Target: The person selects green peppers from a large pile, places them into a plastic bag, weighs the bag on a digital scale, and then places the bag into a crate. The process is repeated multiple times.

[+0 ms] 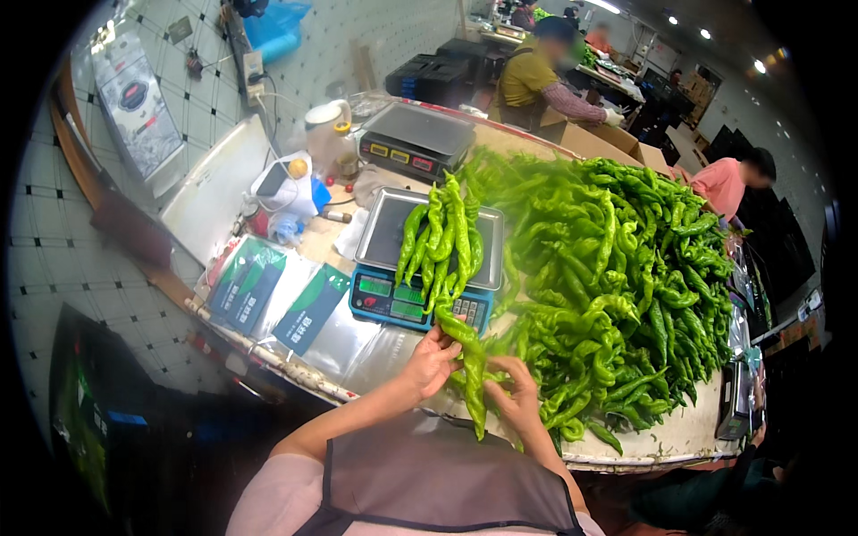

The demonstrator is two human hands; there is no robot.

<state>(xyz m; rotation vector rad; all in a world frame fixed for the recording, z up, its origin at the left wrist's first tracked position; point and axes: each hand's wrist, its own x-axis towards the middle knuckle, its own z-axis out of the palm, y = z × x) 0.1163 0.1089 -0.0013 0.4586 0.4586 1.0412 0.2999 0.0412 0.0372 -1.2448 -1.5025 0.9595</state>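
My left hand [432,363] pinches a long, wrinkled green pepper [474,375], which hangs lengthwise in front of my apron. Close to the right side of that pepper is my right hand [519,395], fingers curved and apart; whether a fingertip touches the pepper is hard to tell. Beyond my hands, a small pile of green peppers [442,231] lies on the steel pan [379,231] of a digital scale. Some of their tips hang over the scale's blue keypad panel [375,309]. A large heap of green peppers [603,268] covers the table to the right.
Printed plastic bags [312,311] lie flat left of the scale. Behind it stand a second scale [419,134], a plastic jug [325,127] and a phone [271,179]. Across the table, a person in an apron [536,87] works beside a cardboard box [603,144]. Another person [724,184] is at the right.
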